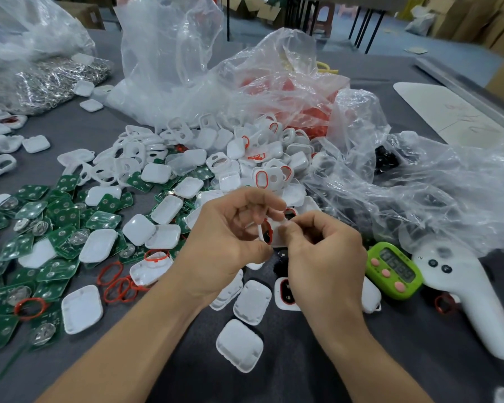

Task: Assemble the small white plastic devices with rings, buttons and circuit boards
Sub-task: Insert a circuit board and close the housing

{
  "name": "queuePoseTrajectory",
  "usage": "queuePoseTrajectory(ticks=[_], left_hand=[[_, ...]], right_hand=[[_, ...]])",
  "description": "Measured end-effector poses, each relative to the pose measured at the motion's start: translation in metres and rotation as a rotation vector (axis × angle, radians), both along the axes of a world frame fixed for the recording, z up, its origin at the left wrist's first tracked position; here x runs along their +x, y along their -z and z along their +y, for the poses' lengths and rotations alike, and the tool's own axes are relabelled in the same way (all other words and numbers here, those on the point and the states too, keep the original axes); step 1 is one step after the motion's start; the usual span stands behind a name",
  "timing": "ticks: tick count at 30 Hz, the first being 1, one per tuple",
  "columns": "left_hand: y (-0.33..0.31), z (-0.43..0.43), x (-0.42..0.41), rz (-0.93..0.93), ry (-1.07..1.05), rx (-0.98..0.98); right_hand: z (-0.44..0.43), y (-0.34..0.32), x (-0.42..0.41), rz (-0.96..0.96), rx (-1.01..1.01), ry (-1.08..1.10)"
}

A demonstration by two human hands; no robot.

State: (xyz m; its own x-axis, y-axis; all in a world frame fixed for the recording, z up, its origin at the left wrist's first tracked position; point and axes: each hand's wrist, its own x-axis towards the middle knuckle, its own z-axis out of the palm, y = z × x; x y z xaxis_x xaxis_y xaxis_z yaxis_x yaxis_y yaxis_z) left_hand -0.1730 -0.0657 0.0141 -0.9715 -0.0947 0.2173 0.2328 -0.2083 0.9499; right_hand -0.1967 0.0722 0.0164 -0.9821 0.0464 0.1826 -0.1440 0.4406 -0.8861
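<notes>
A: What is the biggest thing here?

B: The grey table (309,362), which lies under both hands. Beyond the hands there are clear plastic bags (172,68). They open toward the person, I think so that parts can be pulled out easily.

A: And the parts?

B: A heap of white shells (274,158) spills out just beyond the fingertips. To the left of the left hand the green circuit boards (61,216) are spread flat, mixed with white covers (82,309). It seems every kind is kept within easy reach.

A: What is to the right of the right hand?

B: A white controller (472,298). Between it and that hand is a green timer (394,270) with its face up, probably for watching the time.

A: Now the hands.

B: The left hand (224,242) has its fingers curled and grips the white housing (277,238) from the left side. The right hand (326,257) pinches its right edge with thumb and forefinger. The housing is raised above the table between the two hands and tilted toward the person, so the opening can be seen.

A: Which step is it?

B: I judge that a red ring (265,226) already sits round the opening. Something dark is inside, but I cannot tell if it is a button. Loose red rings (115,286) lie left of the left wrist, and small black buttons (281,255) lie just under the hands.
</notes>
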Motion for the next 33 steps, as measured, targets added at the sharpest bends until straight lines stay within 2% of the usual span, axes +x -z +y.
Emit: queuePoseTrajectory(ticks=[3, 10, 13, 17, 22, 25, 27, 30, 33], left_hand=[[0.000, 0.001, 0.000, 0.010, 0.014, -0.007], [0.003, 0.001, 0.001, -0.017, 0.025, -0.028], [0.001, 0.002, 0.002, -0.020, 0.039, -0.012], [-0.001, -0.002, 0.002, -0.036, 0.057, 0.057], [-0.002, -0.009, 0.003, -0.071, 0.166, 0.193], [-0.004, -0.012, 0.003, -0.063, 0.225, 0.290], [-0.004, -0.011, 0.001, -0.076, 0.173, 0.277], [-0.002, -0.003, -0.001, -0.159, -0.075, 0.158], [-0.001, 0.008, 0.002, -0.209, -0.201, -0.050]], right_hand=[[0.003, -0.001, -0.003, -0.037, -0.005, -0.011], [0.006, -0.005, -0.008, -0.038, 0.187, -0.068], [0.009, -0.007, -0.011, -0.055, 0.180, -0.049], [0.014, -0.006, -0.017, -0.175, 0.024, -0.073], [0.016, -0.012, -0.019, -0.499, -0.339, -0.355], [0.016, -0.014, -0.018, -0.473, -0.384, -0.395], [0.015, -0.014, -0.016, -0.420, -0.429, -0.343], [0.011, -0.013, -0.014, -0.357, -0.533, -0.219], [0.006, -0.011, -0.011, -0.307, -0.626, -0.128]])
